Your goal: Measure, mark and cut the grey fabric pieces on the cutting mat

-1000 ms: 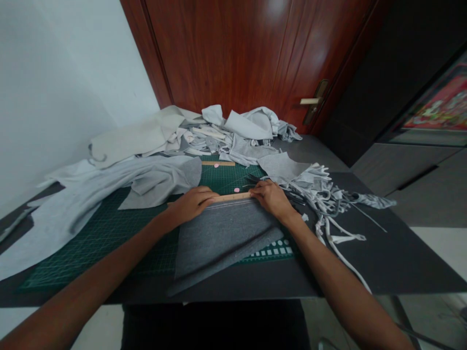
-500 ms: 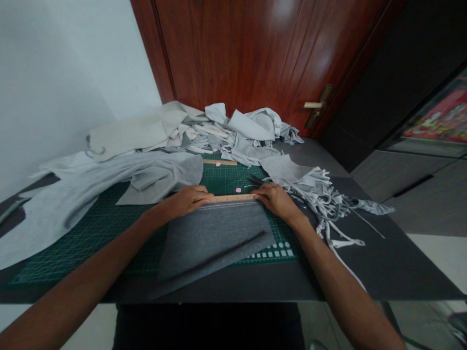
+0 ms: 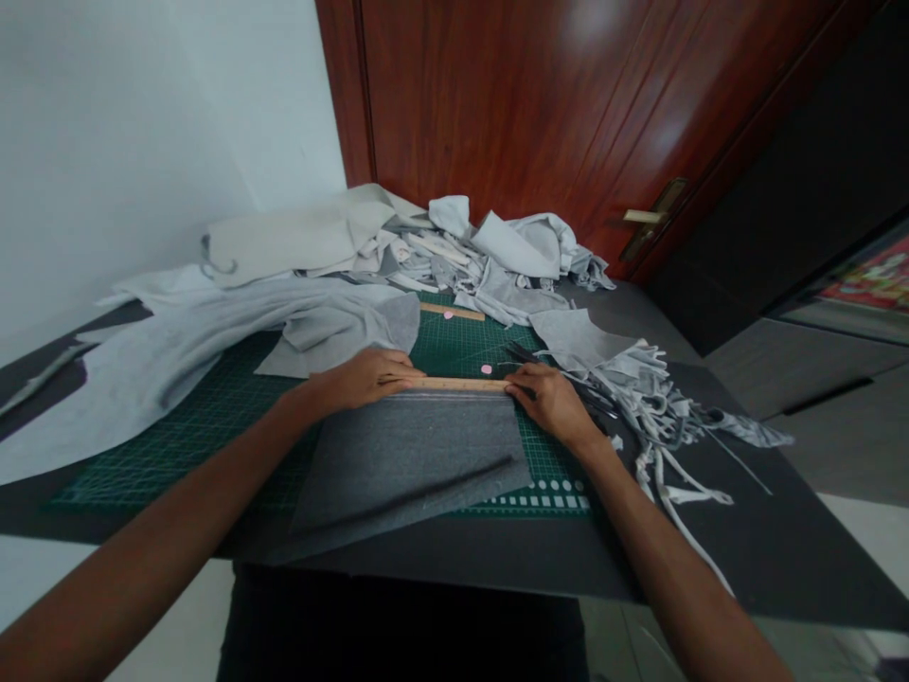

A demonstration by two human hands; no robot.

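A wooden ruler (image 3: 461, 384) lies across the far edge of a dark grey piece of fabric (image 3: 418, 440). My left hand (image 3: 373, 377) pinches the ruler's left end, its fingers closed. At the other end, my right hand (image 3: 543, 393) grips the ruler between thumb and fingers. Faint pale lines run along the fabric just below the ruler, and a dark fold crosses its near part. Just beyond the ruler is a small pink piece of chalk (image 3: 487, 369). Dark scissors (image 3: 522, 352) lie beside my right hand, partly hidden.
A green cutting mat (image 3: 234, 417) covers much of the dark table (image 3: 767, 530). Pale grey cloth (image 3: 191, 332) spreads at left, with scraps (image 3: 490, 275) heaped at the back. Cut strips (image 3: 646, 407) pile up on the right. A second wooden ruler (image 3: 454, 311) lies farther back.
The camera view has tilted and shifted, so the scene sits farther right. Both hands keep hold of the ruler, which stays along the fabric's far edge.
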